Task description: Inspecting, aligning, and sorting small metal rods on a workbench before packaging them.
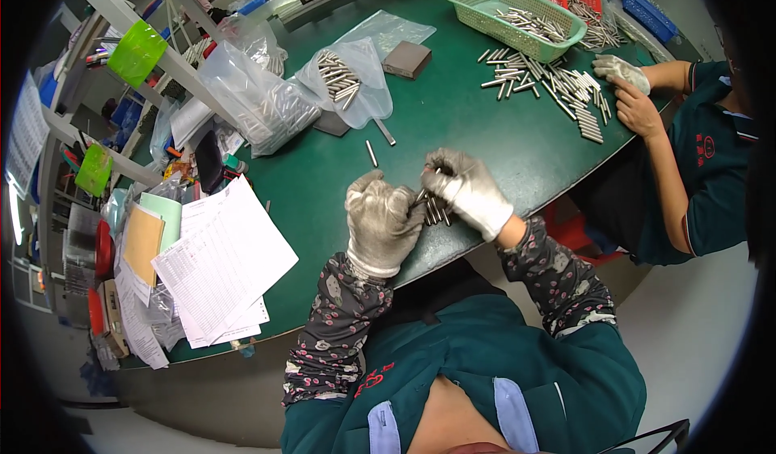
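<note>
Several short metal pins [437, 212] lie side by side between my two gloved hands, close to the table's front edge. My left hand [383, 220], in a greyish-white work glove, is closed, with its fingers curled against the left side of these pins. From the right, my right hand [469, 189], gloved the same way, pinches at the upper ends of the pins; its fingertips partly hide them. A single metal pin [372, 153] rests on the green table [323, 203] beyond my left hand. Past it lies a thin flat metal strip [385, 132].
An open plastic bag [346, 82] of pins and a dark block [407, 60] stand farther back. Paper sheets [226, 260] cover the left side. At right, a co-worker's hands [634, 98] are by a pin pile [566, 90], near a green basket [485, 26].
</note>
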Demonstrator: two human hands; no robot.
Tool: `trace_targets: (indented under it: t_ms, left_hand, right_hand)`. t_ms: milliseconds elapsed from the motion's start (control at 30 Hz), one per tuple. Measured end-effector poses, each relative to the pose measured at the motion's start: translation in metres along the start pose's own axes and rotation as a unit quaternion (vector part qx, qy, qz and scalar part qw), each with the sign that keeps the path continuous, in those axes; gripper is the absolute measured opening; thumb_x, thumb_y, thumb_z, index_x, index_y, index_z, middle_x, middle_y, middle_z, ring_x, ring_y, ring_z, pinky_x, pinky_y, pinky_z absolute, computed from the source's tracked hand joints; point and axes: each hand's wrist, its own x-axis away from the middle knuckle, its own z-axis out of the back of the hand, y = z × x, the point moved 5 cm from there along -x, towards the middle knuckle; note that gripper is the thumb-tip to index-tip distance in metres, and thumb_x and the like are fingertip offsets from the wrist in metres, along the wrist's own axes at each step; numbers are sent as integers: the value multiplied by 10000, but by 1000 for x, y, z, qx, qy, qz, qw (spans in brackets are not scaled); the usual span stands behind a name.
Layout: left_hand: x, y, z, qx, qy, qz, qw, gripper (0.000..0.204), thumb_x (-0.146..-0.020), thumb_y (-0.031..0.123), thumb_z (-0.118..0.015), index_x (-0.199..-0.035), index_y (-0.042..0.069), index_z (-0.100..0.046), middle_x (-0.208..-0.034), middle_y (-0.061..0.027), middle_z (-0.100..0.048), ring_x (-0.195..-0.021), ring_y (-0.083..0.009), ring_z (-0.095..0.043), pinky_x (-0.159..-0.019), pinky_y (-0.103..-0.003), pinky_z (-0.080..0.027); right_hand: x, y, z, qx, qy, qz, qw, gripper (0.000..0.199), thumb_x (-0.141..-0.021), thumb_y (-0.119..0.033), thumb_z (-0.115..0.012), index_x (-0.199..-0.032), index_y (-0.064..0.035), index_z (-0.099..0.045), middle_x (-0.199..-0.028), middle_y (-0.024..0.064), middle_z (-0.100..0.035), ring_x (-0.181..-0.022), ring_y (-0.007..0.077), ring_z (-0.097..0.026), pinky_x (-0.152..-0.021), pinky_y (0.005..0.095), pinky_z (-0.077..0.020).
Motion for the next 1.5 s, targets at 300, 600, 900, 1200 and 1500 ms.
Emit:
trace_targets:
  t_ms: [300, 600, 900, 1200, 1500]
  left_hand:
    - [11, -25, -18, -12, -296, 144, 944, 819, -568, 447, -780, -1230, 37, -526, -1328, -155, -440, -1286, -311, -358, -1089, -531, -199]
    - [17, -18, -27, -7, -307, 122, 944, 743, -578, 472, -780, -1153, 51, -569, -1322, -154, -451, -1302, -344, -339, -1094, -539, -186]
    - [14, -19, -30, 30, -319, 148, 936, 655, -625, 416, -766, -1109, 21, -570, -1348, -159, -427, -1331, -302, -308, -1107, -520, -167]
    - [29, -23, -20, 41, -338, 104, 934, 824, -700, 464, -700, -1295, -35, -421, -1357, -235, -387, -1330, -347, -296, -1111, -492, -185]
    - [55, -12, 1, -7, -313, 80, 946, 697, -848, 507, -521, -1265, -41, -414, -1353, -274, -370, -1291, -432, -318, -1080, -520, -231]
  right_hand:
    - [-5, 10, 28, 295, -224, -45, 928, 329, -810, -300, -563, -1016, -57, -645, -900, 180, -658, -823, 327, -638, -774, 362, -500]
    - [1, 3, 10, 393, -188, 92, 895, 460, -746, -351, -677, -1116, -89, -601, -940, 147, -649, -856, 312, -628, -754, 370, -497]
    - [-10, 3, -4, 416, -121, 8, 901, 281, -849, -359, -543, -968, -124, -641, -787, 133, -663, -779, 347, -634, -701, 448, -495]
    - [10, -6, 7, 394, -190, 97, 894, 538, -712, -338, -711, -1154, -64, -571, -1022, 188, -615, -945, 331, -601, -782, 407, -478]
    - [18, -9, -23, 421, -226, 121, 870, 581, -644, -279, -745, -1162, -83, -570, -840, 148, -577, -845, 333, -582, -733, 422, -468]
